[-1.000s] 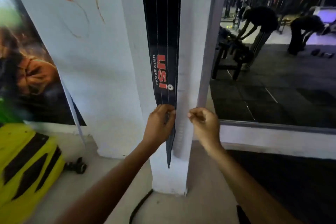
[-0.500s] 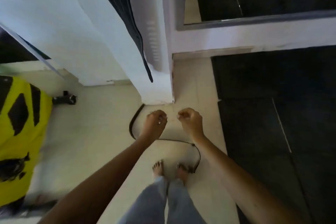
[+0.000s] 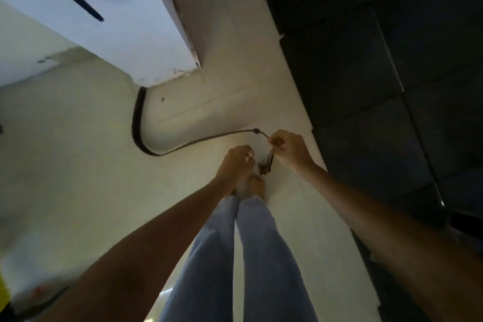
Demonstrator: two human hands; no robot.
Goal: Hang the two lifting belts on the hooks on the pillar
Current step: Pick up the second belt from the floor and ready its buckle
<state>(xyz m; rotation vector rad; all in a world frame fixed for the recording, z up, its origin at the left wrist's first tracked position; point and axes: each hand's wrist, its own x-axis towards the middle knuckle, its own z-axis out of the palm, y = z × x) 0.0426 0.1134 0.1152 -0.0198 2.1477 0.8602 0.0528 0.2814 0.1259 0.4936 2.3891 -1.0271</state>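
Head view, looking straight down: left of the grip, the belt (image 3: 136, 123) curves on edge across the pale floor (image 3: 78, 165) from the white pillar (image 3: 146, 42). The left hand (image 3: 236, 163) hangs curled, holding nothing I can see — the right hand (image 3: 287, 149) pinches the belt's near end, lifted just above the bare feet.

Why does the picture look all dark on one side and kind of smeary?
Head view: the dark floor mats on the right swallow light, the pale floor is brighter; the pillar looks smeared and tilted; both hands and the belt look soft.
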